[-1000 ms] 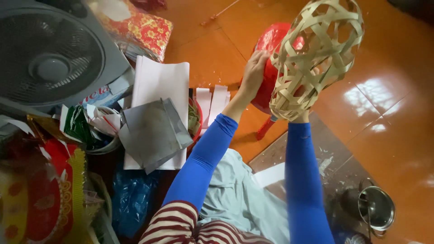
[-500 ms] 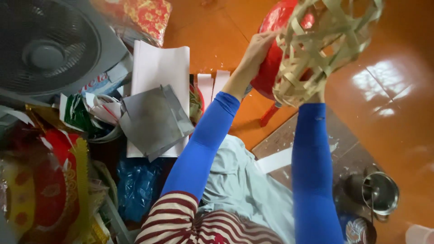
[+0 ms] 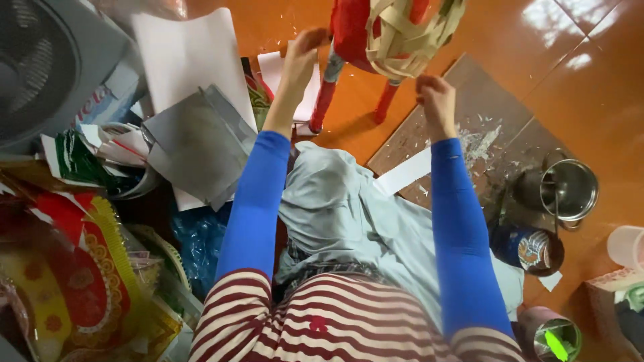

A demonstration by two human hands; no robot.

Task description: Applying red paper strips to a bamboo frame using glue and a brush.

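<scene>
The woven bamboo frame [image 3: 410, 35] hangs at the top edge of the view, its pale strips crossing in front of a red plastic stool [image 3: 355, 40] that stands on the orange floor [image 3: 590, 80]; the left hand [image 3: 300, 57] is raised beside the stool's left side, fingers curled, though whether its grip closes on anything cannot be told; the right hand [image 3: 436, 100] sits just under the frame's lower rim, fingers bent in a loose pinch, and what it holds, if anything, is too small to tell; near the right forearm lie a brown board [image 3: 469, 114] and a steel pot [image 3: 569, 190]; white paper sheets [image 3: 188, 57] and a grey fan [image 3: 47, 67] lie to the left.
</scene>
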